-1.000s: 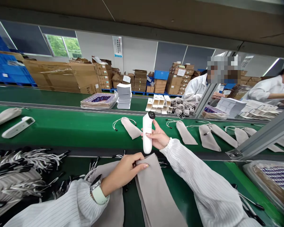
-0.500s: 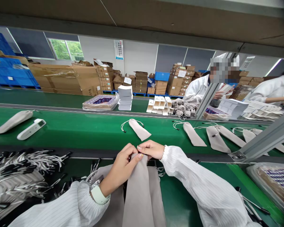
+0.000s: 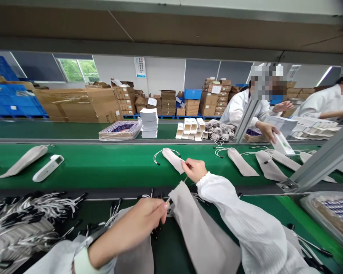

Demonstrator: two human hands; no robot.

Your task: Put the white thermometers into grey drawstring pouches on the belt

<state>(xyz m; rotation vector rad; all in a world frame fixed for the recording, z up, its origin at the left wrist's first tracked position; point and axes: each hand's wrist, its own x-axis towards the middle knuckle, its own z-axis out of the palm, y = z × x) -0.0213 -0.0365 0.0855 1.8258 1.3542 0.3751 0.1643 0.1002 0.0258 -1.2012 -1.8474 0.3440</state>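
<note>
A grey fabric drawstring pouch (image 3: 200,228) lies slanted in front of me, its narrow top towards the belt. My right hand (image 3: 194,170) is closed in a pinch above its upper corner, with a short bit of cord stretched between fingers and pouch. My left hand (image 3: 148,214) is also pinched, at the left side of the pouch's top, on what looks like its cord; the fingertips partly hide it. Beneath my left forearm lies another grey pouch (image 3: 135,251).
On the green conveyor belt (image 3: 103,163) lie a white handheld device (image 3: 48,168), a filled pouch (image 3: 27,161) and several flat pouches (image 3: 241,161). A heap of corded pouches (image 3: 23,224) is at left. A metal post (image 3: 317,163) stands right. Across, a co-worker's hand (image 3: 267,131) holds a white box (image 3: 282,144).
My hands have moved apart, the right up and right, the left down. The pouch's lower end has swung right. Belt items sit further right in view. The co-worker's box has come down.
</note>
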